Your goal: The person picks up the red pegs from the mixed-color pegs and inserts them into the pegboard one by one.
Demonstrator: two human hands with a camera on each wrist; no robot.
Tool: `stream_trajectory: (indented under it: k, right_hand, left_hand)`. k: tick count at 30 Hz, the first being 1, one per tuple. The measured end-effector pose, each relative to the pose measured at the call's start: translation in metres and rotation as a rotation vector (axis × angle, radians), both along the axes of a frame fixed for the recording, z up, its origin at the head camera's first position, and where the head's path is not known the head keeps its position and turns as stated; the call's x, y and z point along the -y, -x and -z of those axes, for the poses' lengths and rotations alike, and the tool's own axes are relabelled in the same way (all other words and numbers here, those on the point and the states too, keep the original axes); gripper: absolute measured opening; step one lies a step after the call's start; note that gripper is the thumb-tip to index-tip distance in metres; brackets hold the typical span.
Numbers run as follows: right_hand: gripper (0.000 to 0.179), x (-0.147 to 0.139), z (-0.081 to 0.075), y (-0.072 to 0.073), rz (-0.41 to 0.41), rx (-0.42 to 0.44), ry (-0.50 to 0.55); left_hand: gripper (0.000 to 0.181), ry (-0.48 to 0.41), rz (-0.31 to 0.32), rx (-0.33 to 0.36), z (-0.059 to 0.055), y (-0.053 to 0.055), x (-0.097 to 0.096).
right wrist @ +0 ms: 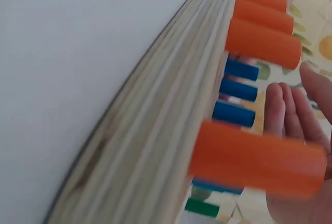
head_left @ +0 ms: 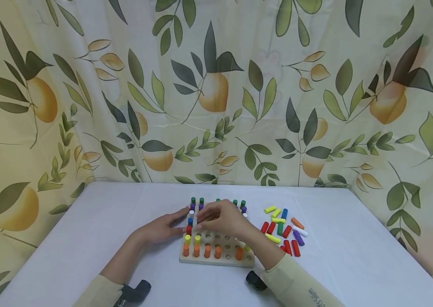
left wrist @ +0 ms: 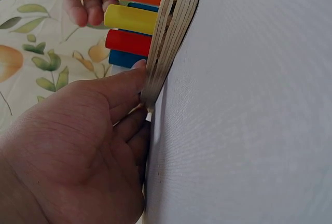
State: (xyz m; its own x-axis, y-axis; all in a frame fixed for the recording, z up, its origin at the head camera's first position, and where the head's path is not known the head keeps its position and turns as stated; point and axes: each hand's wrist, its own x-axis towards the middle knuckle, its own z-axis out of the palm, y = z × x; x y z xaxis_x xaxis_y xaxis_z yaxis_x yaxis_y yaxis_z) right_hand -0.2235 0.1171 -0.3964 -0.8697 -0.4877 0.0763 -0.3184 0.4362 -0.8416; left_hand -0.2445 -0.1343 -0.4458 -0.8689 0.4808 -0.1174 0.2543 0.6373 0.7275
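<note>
A wooden peg board (head_left: 216,261) lies on the table with coloured pegs standing in rows. Orange pegs (head_left: 207,251) fill much of the near row; green pegs (head_left: 201,200) stand at the far edge. My left hand (head_left: 160,228) rests against the board's left edge, and its fingertips touch the wood beside a blue peg (left wrist: 124,59) in the left wrist view. Over the board's left-middle part hovers my right hand (head_left: 226,217), its fingers extended and thumb apart. No peg shows between these fingers (right wrist: 290,110) in the right wrist view. Part of the board is hidden behind this hand.
Right of the board lies a loose scatter of pegs, among them a red peg (head_left: 295,248), a yellow peg (head_left: 270,209), a purple peg (head_left: 298,238) and an orange peg (head_left: 297,222). A patterned curtain (head_left: 216,106) hangs behind the white table (head_left: 124,209).
</note>
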Motion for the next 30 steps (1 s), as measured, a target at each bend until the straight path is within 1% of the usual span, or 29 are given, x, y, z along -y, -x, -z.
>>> stream_trajectory:
  k: [4,7,13,21,24,30]
  right_hand:
    - [0.019,-0.011,0.000,-0.001,0.028,0.014,0.004]
    - [0.019,-0.020,0.002,-0.001,0.050,0.021,-0.004]
    - [0.017,-0.039,0.003,0.002,0.069,0.020,-0.007]
    - [0.021,-0.054,0.001,0.005,0.067,0.019,-0.004]
    - [0.022,-0.060,0.001,0.007,0.075,0.030,0.001]
    - [0.023,-0.075,0.001,0.009,0.108,0.011,-0.019]
  left_hand:
    - [0.067,0.026,-0.014,-0.002,-0.001,0.000,-0.002]
    - [0.068,0.032,-0.012,-0.007,-0.001,0.001,-0.003]
    - [0.068,0.014,-0.021,0.010,0.000,0.000,-0.004]
    - [0.069,0.011,-0.047,0.017,0.002,0.001,-0.003]
    - [0.069,-0.003,-0.048,0.024,0.004,0.002,-0.003]
    - [0.068,-0.028,-0.043,0.037,0.003,0.001,-0.004]
